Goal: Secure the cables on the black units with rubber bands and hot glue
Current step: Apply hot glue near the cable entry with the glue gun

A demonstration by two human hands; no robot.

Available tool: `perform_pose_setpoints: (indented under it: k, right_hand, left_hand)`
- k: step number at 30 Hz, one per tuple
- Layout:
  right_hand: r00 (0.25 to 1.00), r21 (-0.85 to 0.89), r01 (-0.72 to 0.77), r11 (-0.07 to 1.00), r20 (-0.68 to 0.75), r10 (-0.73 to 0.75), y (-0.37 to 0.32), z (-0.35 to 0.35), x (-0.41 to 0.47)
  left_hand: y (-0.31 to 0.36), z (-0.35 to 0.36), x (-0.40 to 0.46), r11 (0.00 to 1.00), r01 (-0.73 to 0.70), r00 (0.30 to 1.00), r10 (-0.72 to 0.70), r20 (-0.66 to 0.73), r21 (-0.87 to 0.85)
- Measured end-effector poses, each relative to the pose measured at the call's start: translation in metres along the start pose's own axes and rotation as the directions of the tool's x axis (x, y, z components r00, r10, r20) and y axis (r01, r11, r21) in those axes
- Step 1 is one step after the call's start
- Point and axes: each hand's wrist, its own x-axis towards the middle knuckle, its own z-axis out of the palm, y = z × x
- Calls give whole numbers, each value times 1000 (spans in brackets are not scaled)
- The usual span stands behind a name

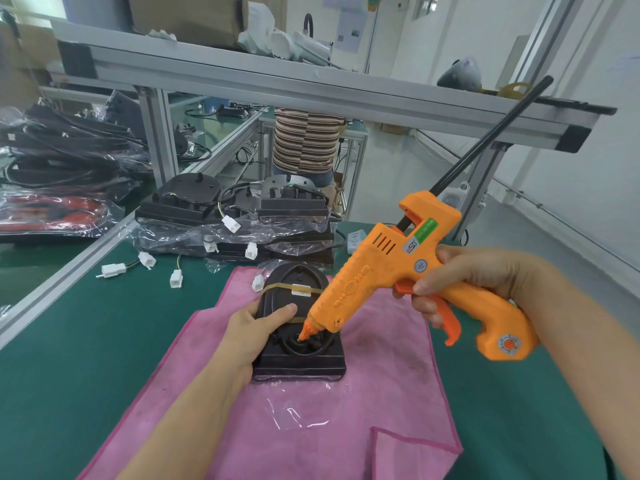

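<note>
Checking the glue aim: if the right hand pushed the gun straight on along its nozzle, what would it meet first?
The right hand would drive the glue gun nozzle into the coiled cable on the black unit; it looks nearly touching already.

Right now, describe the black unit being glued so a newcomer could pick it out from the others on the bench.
Find the pink cloth spread on the green bench; the black unit lies alone on it. The left hand grips its side and the orange glue gun, held by the right hand, has its nozzle down at the coiled cable. Unlike the stacked units behind, it has a rubber band across it.

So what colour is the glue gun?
The glue gun is orange, with a darker orange trigger, seen in the head view.
</note>
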Motion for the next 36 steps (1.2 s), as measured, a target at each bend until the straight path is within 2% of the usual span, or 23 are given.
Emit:
perform_pose_setpoints:
  k: [7, 20, 36]
  right_hand:
    - [1000, -14, 2, 1000, 3, -2, -1, 1, -5]
    - [992, -101, 66, 993, -97, -76, -4, 14, -14]
    - [988, -68, 80, 994, -125, -89, -2, 16, -3]
  left_hand:
    - [0, 1, -1, 1000, 8, 1000, -8, 7, -10]
    - [1, 5, -3, 1000, 9, 1000, -10, -27, -23]
    - [-2, 2, 1, 1000, 12, 1000, -12, -24, -16]
